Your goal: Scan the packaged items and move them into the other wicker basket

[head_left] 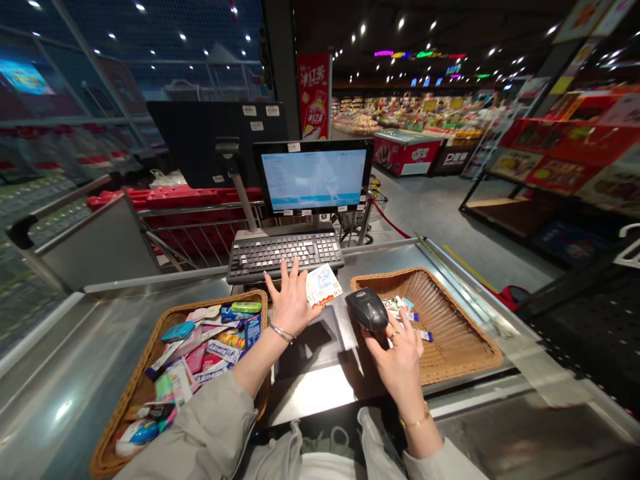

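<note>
Our right hand [403, 353] grips the scanner [367, 308]; our left hand [290, 303], splayed over the keyboard [265, 255], pinches a packet [323, 283], risking stray keypresses.

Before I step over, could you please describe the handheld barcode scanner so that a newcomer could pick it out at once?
Find the lit monitor, then look down and right to the wicker basket holding few packets. At its left end, the right hand holds the handheld barcode scanner. Its smooth, rounded black head stands out against the small packets and tan wicker beside it.
</note>
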The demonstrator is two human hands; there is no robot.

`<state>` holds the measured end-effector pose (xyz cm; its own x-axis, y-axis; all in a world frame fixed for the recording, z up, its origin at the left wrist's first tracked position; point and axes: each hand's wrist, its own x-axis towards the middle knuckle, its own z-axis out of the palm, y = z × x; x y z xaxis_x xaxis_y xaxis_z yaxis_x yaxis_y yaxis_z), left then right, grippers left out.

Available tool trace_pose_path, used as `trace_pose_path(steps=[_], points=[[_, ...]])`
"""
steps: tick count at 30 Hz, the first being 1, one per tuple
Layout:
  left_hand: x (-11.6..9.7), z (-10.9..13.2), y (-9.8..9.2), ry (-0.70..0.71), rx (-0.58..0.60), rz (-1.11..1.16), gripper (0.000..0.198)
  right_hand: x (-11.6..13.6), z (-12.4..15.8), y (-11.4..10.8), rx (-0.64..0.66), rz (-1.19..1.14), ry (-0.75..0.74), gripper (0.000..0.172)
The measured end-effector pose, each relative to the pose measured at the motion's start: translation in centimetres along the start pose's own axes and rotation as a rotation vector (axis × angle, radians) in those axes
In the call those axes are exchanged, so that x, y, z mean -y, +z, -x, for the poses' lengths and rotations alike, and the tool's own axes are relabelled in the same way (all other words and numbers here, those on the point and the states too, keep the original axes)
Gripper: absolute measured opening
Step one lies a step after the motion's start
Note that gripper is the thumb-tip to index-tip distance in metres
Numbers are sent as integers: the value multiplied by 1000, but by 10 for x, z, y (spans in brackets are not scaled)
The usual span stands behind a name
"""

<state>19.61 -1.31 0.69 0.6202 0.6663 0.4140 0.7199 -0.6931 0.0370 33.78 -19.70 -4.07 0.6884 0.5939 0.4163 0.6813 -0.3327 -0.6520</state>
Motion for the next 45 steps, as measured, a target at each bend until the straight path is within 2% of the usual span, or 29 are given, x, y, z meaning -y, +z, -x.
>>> trace_pose_path(steps=[6,17,21,27,30,33,37,45], points=[[-13,-5,7,43,8,19,82,-9,-1,-10,-18,1,36,29],[-45,-15,20,170,33,61,80,-34,-7,-34,-140,-4,148,39],[-64,-21,24,242,48,79,82,-43,-6,-42,-179,2,188,42],[-103,-29,38,337,90,107,87,-56,-6,-57,-243,-20,215,38],[-113,-28,45,359,103,127,87,-61,-6,-63,-270,-11,233,38],[-109,-26,48,344,95,133,83,-65,-7,-66,-273,0,248,38],[-90,-22,47,275,93,133,77,-64,-10,-61,-275,-15,258,37],[-51,4,38,141,114,115,78,-47,-17,-36,-180,-80,212,44]])
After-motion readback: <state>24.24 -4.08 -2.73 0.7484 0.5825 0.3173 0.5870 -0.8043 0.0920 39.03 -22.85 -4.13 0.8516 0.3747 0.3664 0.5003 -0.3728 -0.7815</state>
